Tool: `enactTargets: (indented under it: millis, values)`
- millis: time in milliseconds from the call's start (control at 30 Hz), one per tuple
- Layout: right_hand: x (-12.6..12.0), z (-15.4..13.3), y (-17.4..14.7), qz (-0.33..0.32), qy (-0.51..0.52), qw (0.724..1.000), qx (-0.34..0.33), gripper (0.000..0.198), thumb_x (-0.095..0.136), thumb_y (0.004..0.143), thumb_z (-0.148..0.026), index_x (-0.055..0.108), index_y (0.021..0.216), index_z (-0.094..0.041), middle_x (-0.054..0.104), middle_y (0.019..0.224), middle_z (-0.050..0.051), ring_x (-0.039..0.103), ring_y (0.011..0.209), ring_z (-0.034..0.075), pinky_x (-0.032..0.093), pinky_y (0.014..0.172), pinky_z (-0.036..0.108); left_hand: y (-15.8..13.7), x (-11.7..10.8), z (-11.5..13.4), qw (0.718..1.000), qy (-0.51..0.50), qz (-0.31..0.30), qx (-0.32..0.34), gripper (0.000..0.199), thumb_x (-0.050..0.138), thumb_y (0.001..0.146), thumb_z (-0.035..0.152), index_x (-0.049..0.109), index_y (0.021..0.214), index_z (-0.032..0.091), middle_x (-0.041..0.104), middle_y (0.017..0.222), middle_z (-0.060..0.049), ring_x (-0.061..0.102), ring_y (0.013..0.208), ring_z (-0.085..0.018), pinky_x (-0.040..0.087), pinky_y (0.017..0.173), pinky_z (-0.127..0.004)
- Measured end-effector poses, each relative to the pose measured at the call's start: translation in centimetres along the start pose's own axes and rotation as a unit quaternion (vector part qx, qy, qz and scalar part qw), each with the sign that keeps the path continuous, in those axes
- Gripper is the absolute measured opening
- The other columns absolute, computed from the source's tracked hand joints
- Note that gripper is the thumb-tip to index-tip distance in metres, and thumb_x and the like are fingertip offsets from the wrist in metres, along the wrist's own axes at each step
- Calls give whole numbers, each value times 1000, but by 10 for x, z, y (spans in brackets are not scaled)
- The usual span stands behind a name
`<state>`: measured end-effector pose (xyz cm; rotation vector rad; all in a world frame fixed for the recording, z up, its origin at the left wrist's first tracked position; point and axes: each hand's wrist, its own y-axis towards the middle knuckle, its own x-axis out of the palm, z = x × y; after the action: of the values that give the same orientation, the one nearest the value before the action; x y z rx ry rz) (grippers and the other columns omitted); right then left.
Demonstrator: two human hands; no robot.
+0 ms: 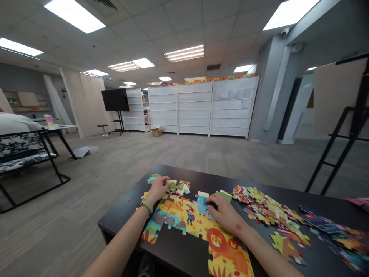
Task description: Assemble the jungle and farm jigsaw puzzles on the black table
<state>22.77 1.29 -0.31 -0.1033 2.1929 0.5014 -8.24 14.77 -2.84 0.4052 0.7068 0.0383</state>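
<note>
A partly joined jigsaw puzzle (196, 223) with yellow ground, lions, a leopard and hippos lies on the dark table between my arms. My left hand (158, 189), a watch on its wrist, is at the puzzle's far left edge. Its fingers are closed on a green and cream puzzle piece (172, 185); the fingertips are partly hidden. Beside that lies another loose piece (183, 187). My right hand (223, 209) rests over the upper right part, with bent thumb and fingers gripping a blue elephant puzzle piece (201, 204). A green piece (225, 195) lies just behind this hand.
A pile of loose puzzle pieces (268, 207) spreads to the right, with darker blue pieces (325, 223) farther right. The black table (178, 250) has its far edge just past the puzzle. Beyond are white shelves (196, 109), a screen on a stand (115, 100) and a black easel (343, 134).
</note>
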Motion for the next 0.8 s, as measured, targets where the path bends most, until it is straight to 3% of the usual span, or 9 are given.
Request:
enactTargets:
  millis: [133,233,333,467,567,667,800]
  values:
    - [0,1,0,1,-7,1000,3,20,50,85,-21,67,96,-20,65,104,9,60,102,24,45,94,39,-8,-3,11,998,30,-19,45,24,62,80,17,74,101,17,64,92,-7,62,85,-21,49,83,-33]
    - [-2,-2,-1,-1,-4,1000,2,21,49,86,-22,67,97,-20,65,104,9,60,102,24,45,94,38,-18,-9,30,994,42,-46,94,24,61,84,23,76,104,21,63,108,-10,59,104,-25,45,97,-37]
    - [-4,-5,-1,-1,-3,1000,6,19,50,86,-22,67,95,-20,65,104,9,60,102,24,45,94,38,-30,-11,54,977,91,-98,164,21,64,87,33,77,102,29,59,126,-8,47,124,-30,35,109,-45]
    - [-4,-6,-1,-2,-4,1000,2,20,49,86,-22,67,95,-20,65,103,9,60,101,24,45,95,38,-43,-1,78,949,153,-168,218,23,58,93,41,75,107,37,51,144,-2,38,132,-33,27,112,-52]
    - [-1,-3,0,-2,-3,1000,-3,20,49,86,-22,66,95,-19,65,103,9,60,102,24,45,95,38,-44,6,82,942,170,-191,217,31,54,94,45,68,121,41,41,153,1,35,135,-35,27,112,-56]
    - [1,-2,0,3,-3,1000,-2,20,50,87,-23,67,96,-19,65,103,9,61,102,24,46,95,39,-40,3,73,952,181,-172,179,42,53,94,39,58,136,36,44,152,-6,37,136,-36,28,111,-57]
    - [-15,-15,-3,74,7,997,-22,21,48,91,-25,68,95,-19,67,103,8,63,98,24,48,92,38,-43,-13,57,962,191,-148,130,39,48,92,23,63,128,24,55,140,-13,48,129,-33,35,107,-51]
